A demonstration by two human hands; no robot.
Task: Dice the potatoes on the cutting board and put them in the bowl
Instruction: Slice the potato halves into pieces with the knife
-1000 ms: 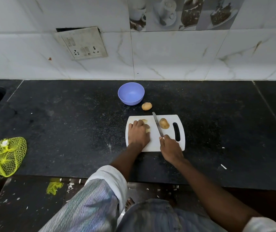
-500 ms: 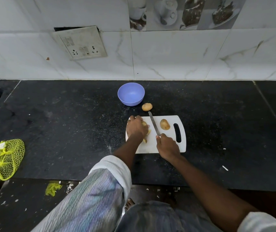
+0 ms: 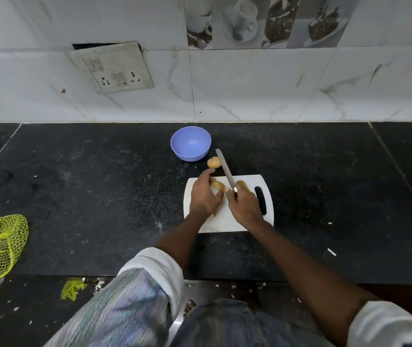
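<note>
Head view: left hand (image 3: 203, 196) curls over a cut potato piece (image 3: 218, 185) on the white cutting board (image 3: 225, 221), fingers bent round it and pinning it down. Right hand (image 3: 243, 206) grips the knife (image 3: 226, 172) by the handle; the blade angles up and away, its tip over the counter (image 3: 99, 196) near a whole potato (image 3: 213, 162) that sits off the board. Another potato (image 3: 243, 184) lies on the board just right of the blade, partly hidden by the right hand. Purple bowl (image 3: 191, 144) sits beyond the board and looks empty, so I judge the task early: dicing barely started, nothing transferred.

How to do this step well, as I see it:
- Bring the blade down beside the left fingertips, not over them. Thumb sits very close to the blade line.
- Lay the piece flat side down if possible; can't tell its orientation under the hand.
- Cut strips first, then cross-cut.
- Keep the second potato clear of the stroke; it crowds the blade.
- Risk: a round piece rolling under pressure, knife skidding toward the fingers.
</note>
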